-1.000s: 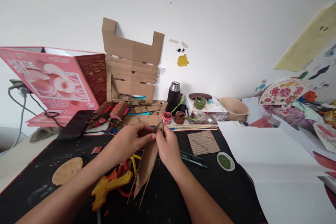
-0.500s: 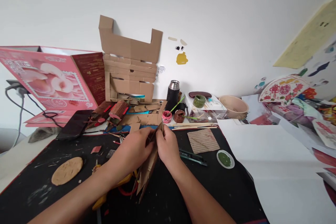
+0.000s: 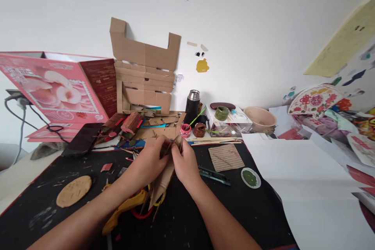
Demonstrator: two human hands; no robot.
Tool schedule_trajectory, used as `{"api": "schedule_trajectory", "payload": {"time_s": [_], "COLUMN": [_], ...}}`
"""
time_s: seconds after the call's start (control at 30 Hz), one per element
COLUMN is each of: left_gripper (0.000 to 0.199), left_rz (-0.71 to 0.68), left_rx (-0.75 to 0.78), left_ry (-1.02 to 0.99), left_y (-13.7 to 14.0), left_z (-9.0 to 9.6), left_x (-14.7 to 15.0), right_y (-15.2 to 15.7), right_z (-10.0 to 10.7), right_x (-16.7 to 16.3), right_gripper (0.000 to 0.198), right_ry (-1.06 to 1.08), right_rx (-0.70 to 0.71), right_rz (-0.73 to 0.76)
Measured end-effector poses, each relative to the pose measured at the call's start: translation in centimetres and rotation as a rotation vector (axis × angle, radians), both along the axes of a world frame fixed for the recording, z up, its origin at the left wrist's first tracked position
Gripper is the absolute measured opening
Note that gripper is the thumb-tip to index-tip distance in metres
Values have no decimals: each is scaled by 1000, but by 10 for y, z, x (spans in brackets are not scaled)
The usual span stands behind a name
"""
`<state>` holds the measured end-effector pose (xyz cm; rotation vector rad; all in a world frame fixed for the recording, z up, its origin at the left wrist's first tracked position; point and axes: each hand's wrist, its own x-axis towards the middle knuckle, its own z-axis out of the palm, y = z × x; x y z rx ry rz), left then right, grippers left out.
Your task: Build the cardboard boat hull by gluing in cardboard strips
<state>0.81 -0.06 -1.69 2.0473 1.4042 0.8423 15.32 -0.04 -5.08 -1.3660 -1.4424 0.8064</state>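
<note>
Pinching the folded cardboard piece (image 3: 164, 175) at its top with left hand (image 3: 148, 164) and right hand (image 3: 184, 164), mid-counter, yellow glue gun (image 3: 123, 211) at 7 o'clock; shaping seemingly unfinished.

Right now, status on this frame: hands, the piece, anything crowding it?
Left hand and right hand both grip the cardboard piece, held above the black mat. Yellow glue gun underneath; craft knife beside right hand.

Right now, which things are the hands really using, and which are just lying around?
In use:
left hand
right hand
folded cardboard piece, held by both hands

Lying about:
yellow glue gun
round cardboard disc
corrugated cardboard square
green paint lid
utility knife
black flask
beige bowl
</note>
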Motion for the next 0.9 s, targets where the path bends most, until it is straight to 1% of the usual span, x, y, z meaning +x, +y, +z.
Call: {"api": "schedule_trajectory", "payload": {"time_s": [0.1,0.27,0.37,0.47,0.57,0.67,0.8,0.9], "left_gripper": [19,20,23,28,31,28,23,24], "left_rz": [6,18,32,24,34,73,85,89], "left_rx": [4,-25,-17,-15,24,78,85,88], "left_ry": [-15,-56,-101,-135,-158,-167,-119,-77], "left_y": [3,6,9,10,7,3,0,0], "left_z": [3,11,12,13,19,27,32,31], "left_x": [-2,-5,-8,-10,-11,-13,-14,-14], "right_y": [1,-1,-4,-6,-8,-9,-11,-11], "right_z": [-2,-4,-2,3,9,11,12,13], "right_x": [-1,-3,-4,-3,-2,-2,-3,-3], "right_gripper": [12,24,20,18,21,19,15,19], "right_ry": [56,93,90,40,-5,-69,-194,-243], "right_rx": [18,55,35,39,71,50,21,24], "right_rz": [24,46,60,58,57,60,52,41]}}
